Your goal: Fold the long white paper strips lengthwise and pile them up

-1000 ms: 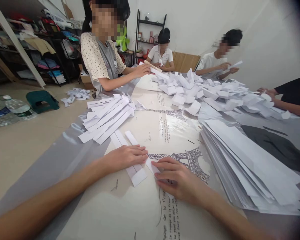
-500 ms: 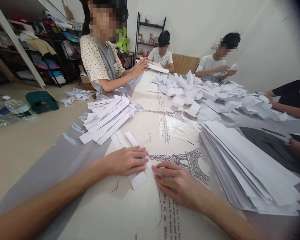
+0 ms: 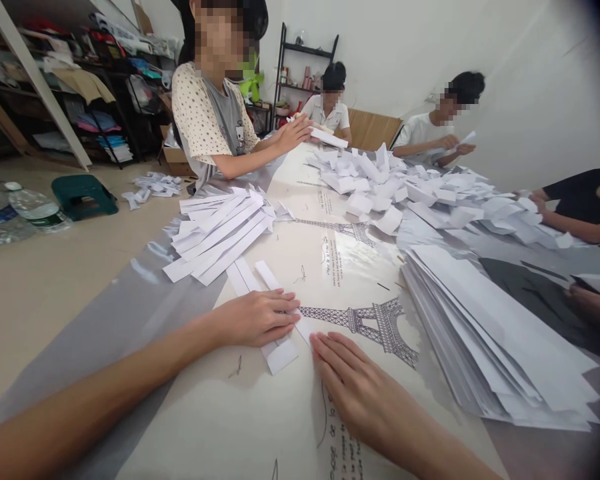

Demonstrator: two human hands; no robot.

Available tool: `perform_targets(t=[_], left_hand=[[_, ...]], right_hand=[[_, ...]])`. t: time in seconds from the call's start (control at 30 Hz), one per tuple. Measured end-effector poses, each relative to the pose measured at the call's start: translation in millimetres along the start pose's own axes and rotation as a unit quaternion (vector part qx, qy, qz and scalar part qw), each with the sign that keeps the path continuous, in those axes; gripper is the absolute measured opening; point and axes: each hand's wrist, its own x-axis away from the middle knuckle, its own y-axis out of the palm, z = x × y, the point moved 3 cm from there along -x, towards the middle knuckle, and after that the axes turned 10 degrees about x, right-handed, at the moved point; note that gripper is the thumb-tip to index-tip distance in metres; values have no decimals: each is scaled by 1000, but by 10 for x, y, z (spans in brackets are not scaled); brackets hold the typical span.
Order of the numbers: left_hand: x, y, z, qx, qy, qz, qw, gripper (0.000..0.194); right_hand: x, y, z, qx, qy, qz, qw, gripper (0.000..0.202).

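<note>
Two narrow white paper pieces lie side by side on the printed table cover. My left hand (image 3: 260,319) rests flat across them, fingers stretched out, pressing them to the surface. The paper strip (image 3: 266,275) on the right runs under those fingers toward my right hand. A wider folded paper piece (image 3: 283,357) sticks out below my left hand. My right hand (image 3: 347,377) has its fingers pressed together over the near end of the strip. The thumb and that end of the paper are hidden beneath it.
Beyond my left hand lies a pile of folded strips (image 3: 220,233). A stack of white sheets (image 3: 500,333) stands at the right, below a heap of folded papers (image 3: 380,180). Several people sit or stand around the table. A green stool (image 3: 84,195) is on the floor.
My right hand's fingers have gone from a spread pinch at the strip's end to lying together over it. My left hand stays on the paper. The view has shifted slightly.
</note>
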Motion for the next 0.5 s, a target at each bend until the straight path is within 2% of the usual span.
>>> perform_targets(t=[0.13,0.33,0.5], left_hand=[[-2,5,1,-6,-4,3,1000,26],[5,18,-5,-6,-24,-19,1000,30],[3,17,-1,-11,-19,-26,999,31]], right_hand=[[62,-69,-103,39,-3,-14,999,45],[329,-161,-235,54,6,-10,998,51],[499,-261,-316,63,46,13,997,38]])
